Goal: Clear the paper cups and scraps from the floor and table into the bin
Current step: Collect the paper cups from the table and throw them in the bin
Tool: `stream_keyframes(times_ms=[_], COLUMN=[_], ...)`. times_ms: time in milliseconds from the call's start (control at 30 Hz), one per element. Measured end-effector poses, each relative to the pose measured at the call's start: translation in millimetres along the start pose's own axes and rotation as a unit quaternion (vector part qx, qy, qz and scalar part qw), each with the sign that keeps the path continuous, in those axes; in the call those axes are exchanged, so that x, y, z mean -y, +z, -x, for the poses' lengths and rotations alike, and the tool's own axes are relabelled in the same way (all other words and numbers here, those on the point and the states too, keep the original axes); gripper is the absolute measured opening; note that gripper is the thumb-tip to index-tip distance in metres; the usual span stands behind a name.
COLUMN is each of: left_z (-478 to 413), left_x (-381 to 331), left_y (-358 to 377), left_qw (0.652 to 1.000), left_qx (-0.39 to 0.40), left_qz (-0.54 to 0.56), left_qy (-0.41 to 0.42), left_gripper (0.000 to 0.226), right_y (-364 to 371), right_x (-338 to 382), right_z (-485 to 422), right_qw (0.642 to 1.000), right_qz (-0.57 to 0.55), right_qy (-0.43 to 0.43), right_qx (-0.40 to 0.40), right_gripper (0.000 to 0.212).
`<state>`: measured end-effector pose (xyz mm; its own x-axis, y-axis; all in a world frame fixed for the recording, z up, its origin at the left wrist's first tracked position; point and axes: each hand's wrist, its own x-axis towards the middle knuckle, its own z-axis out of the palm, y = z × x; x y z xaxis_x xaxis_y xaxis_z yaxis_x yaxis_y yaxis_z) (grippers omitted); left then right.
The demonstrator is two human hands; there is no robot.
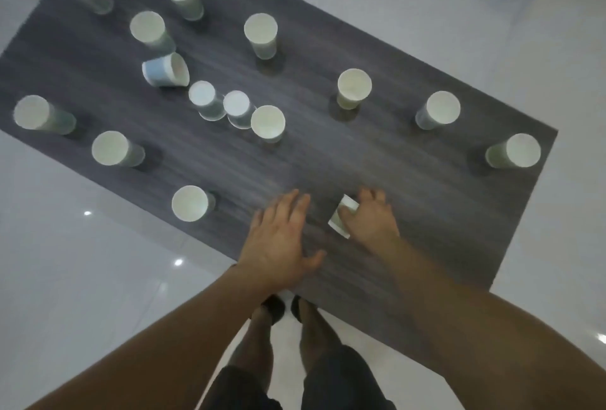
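Near the front edge of the table (393,164), the right hand (370,218) curls its fingers and thumb round a paper cup (341,219) tipped on its side; whether the cup touches the tabletop I cannot tell. Just beside it, over the same edge of the table, the left hand (278,239) lies flat, fingers straight and close together, thumb spread out, holding nothing. Upright cups (354,86) stand scattered across the table, and a toppled cup (165,69) lies toward the table's far left. A pale tiled floor (98,278) surrounds the table
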<state>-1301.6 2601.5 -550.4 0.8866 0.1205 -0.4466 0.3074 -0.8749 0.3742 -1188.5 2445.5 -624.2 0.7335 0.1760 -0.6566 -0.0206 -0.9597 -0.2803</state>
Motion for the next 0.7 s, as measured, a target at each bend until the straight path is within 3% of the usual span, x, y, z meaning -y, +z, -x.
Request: stream_keyframes(times_ms=[133, 267, 433, 600, 700], left_z=[-26.7, -37.9, -31.5, -20.7, -4.2], left_x=[6.3, 10.9, 8.4, 17.6, 34.4], left_y=[18.1, 23.2, 10.3, -13.5, -22.5], left_qw=[1.0, 0.999, 0.994, 0.972, 0.962], left_qx=[0.006, 0.021, 0.024, 0.005, -0.048], left_qz=[0.01, 0.034, 0.106, 0.234, 0.263], left_qy=[0.012, 0.005, -0.012, -0.023, -0.045], left_gripper=[0.099, 0.103, 0.1, 0.074, 0.062], right_y=[17.4, 16.1, 5.6, 2.7, 7.2], right_x=[-7.6, -4.2, 26.7, 53.2, 60.4], right_z=[-24.3, -22.8, 14.8, 55.1, 63.5], right_qw=[1.0, 0.996, 0.967, 0.924, 0.905], right_qz=[-0.002, -0.091, -0.211, -0.307, -0.353], right_qy=[0.008, 0.003, -0.121, -0.227, -0.237], right_qx=[-0.002, -0.021, -0.074, -0.015, -0.003], right_gripper=[0.06, 0.064, 0.065, 0.067, 0.054])
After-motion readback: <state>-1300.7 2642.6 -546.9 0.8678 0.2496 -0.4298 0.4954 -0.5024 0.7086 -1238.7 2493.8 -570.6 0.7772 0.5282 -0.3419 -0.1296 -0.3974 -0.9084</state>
